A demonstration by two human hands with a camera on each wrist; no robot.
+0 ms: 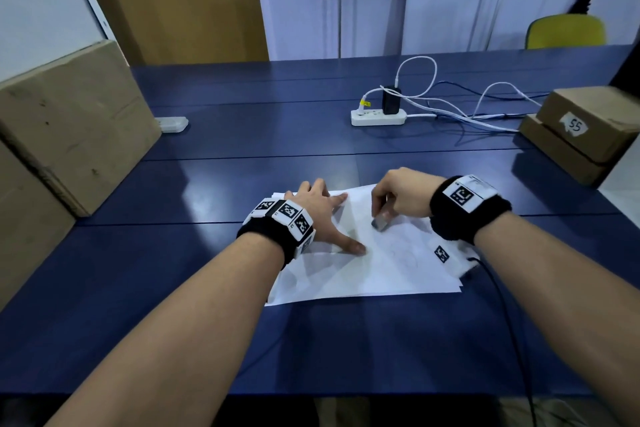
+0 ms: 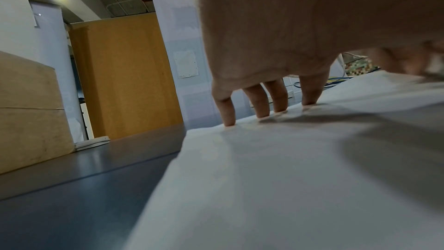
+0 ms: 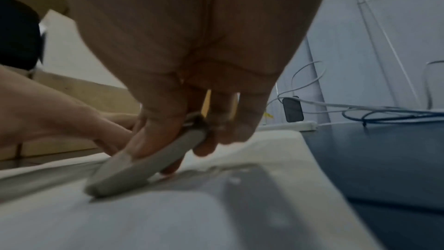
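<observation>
White sheets of paper [image 1: 381,274] with faint pencil drawings lie on the blue table [image 1: 242,135]. My left hand [image 1: 322,215] lies flat on the paper's left part, fingers spread; its fingertips [image 2: 261,113] press the sheet [image 2: 264,178]. My right hand [image 1: 398,198] pinches a small grey eraser [image 1: 380,221] and holds its tip against the paper. In the right wrist view the eraser [image 3: 134,170] sits between thumb and fingers, its end touching the sheet [image 3: 168,216].
Large cardboard boxes [image 1: 69,128] stand at the left. A white power strip [image 1: 377,116] with a black charger and cables lies at the back. Two stacked small boxes [image 1: 585,128] marked 55 sit at the right. A yellow chair [image 1: 564,31] stands beyond the table.
</observation>
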